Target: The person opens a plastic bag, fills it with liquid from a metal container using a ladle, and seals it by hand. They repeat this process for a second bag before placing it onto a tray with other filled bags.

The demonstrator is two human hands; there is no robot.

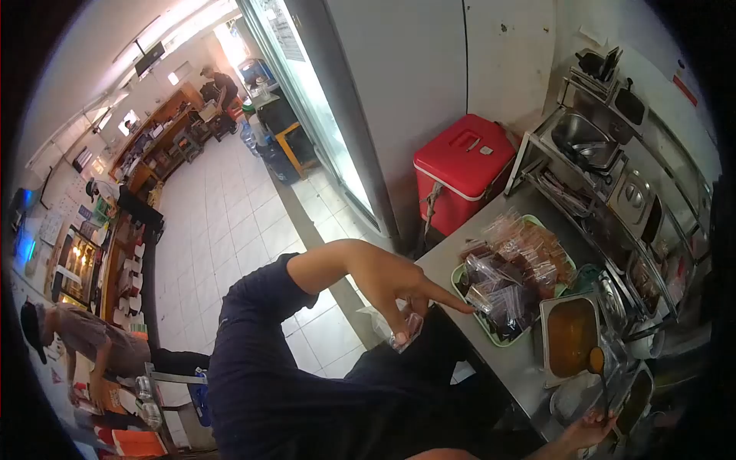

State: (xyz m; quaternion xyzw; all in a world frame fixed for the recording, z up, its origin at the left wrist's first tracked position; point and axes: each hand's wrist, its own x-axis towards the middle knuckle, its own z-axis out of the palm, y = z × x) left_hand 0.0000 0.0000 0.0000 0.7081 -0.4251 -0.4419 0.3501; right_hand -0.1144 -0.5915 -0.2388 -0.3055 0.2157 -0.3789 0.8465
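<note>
My left hand [387, 287] is at the centre, its index finger stretched toward a green-rimmed tray [500, 343]. The thumb and other fingers grip a small clear plastic bag [410, 330]. Many small tied bags of dark and reddish-brown contents [510, 295] fill the tray. At the lower right, my right hand [589, 431] is closed round the handle of a ladle [597, 359]. The ladle's bowl is at the edge of a metal container of orange-brown liquid [571, 337].
A red cooler [464, 165] stands behind the steel counter [448, 257]. On the right is a metal rack [563, 146] with steel pans. A person in a cap [107, 337] is at the lower left; another person [222, 88] is far back beyond the tiled floor [222, 207].
</note>
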